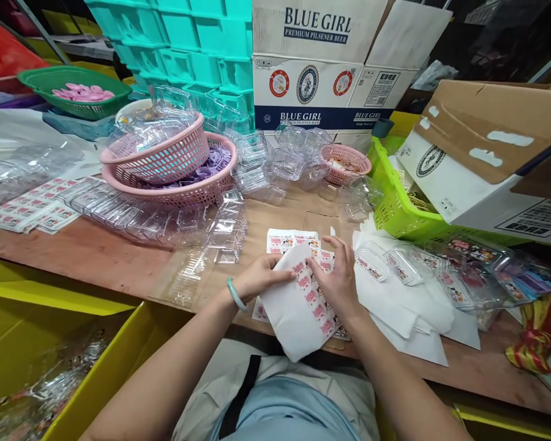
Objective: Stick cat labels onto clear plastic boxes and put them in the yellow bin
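My left hand point(262, 279) pinches a sheet of stickers point(284, 315) along its upper left side. Much of this sheet is bare white backing, with a column of small pink printed stickers point(311, 296) down its right part. My right hand point(337, 278) is at the sheet's right side, its thumb touching the sheet by the top stickers and its other fingers apart and curved. Whether a loose sticker is at its fingertips I cannot make out. More printed sticker sheets point(282, 240) lie on the table under and behind my hands.
Clear plastic cases line the left point(133, 211); labelled ones point(404, 268) lie at right on white paper point(395, 309). Behind stand pink baskets point(165, 195), one with purple pieces, a green basket point(390, 211), and beer cartons point(310, 86). A yellow bin point(165, 324) is at front left.
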The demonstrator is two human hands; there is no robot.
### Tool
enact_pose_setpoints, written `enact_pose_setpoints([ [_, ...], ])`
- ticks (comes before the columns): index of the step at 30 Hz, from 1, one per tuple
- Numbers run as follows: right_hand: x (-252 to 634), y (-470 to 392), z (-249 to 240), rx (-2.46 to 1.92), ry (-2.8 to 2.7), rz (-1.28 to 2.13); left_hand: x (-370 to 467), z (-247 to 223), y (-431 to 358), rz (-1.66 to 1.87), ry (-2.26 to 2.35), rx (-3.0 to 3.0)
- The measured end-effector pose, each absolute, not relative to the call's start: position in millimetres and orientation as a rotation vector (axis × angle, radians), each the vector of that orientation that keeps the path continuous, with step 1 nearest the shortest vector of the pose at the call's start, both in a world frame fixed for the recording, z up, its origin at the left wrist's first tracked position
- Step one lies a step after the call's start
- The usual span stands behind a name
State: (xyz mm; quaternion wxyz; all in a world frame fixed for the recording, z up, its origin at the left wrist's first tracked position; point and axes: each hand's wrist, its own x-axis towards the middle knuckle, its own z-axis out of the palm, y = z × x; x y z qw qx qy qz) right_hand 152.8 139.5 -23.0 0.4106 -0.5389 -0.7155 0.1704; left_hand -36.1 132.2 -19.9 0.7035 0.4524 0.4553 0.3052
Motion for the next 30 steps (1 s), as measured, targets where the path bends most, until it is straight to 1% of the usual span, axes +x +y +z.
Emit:
enact_pose_setpoints([
  [2, 151.5, 131.3, -20.9, -1.324, -1.905, 0.222, -32.4, -16.4, 132.0, 0.766, 0.972, 0.832],
  [3, 150.5, 126.6, -21.2, -1.297, -1.971, 0.205, -30.1, -15.8, 131.3, 0.794, 0.971, 0.790],
  [6, 147.2, 115.3, -26.3, -1.269, -2.034, 0.301, -22.7, -17.0, 128.8, 0.830, 0.962, 0.761],
  [9, 146.0, 112.3, -32.6, -1.289, -1.922, 0.406, -17.3, -18.3, 127.6, 0.848, 0.945, 0.843],
  [11, 147.1, 113.5, -34.6, -1.281, -1.819, 0.530, -15.7, -17.0, 127.5, 0.824, 0.923, 0.910],
  [16, 151.8, 115.9, -32.2, -1.208, -1.535, 1.022, -14.0, -10.5, 127.3, 0.769, 0.944, 1.176],
  [19, 151.9, 117.7, -31.6, -1.227, -1.356, 1.212, -12.9, -10.8, 129.5, 0.774, 0.981, 1.361],
  [22, 152.7, 125.3, -32.3, -1.227, -1.061, 1.365, -17.5, -13.8, 136.7, 0.753, 1.066, 1.491],
  [24, 157.1, 134.2, -31.6, -1.191, -0.851, 1.335, -24.4, -14.3, 142.6, 0.697, 1.203, 1.573],
  [26, 164.7, 143.8, -29.1, -1.179, -0.749, 1.169, -30.4, -11.8, 145.6, 0.733, 1.441, 1.681],
  [28, 172.5, 150.7, -24.8, -1.208, -0.819, 0.891, -29.5, -6.5, 142.9, 0.959, 1.672, 1.746],
  [30, 176.6, 152.7, -19.8, -1.246, -1.031, 0.526, -18.3, -0.5, 134.6, 1.235, 1.652, 1.683],
])
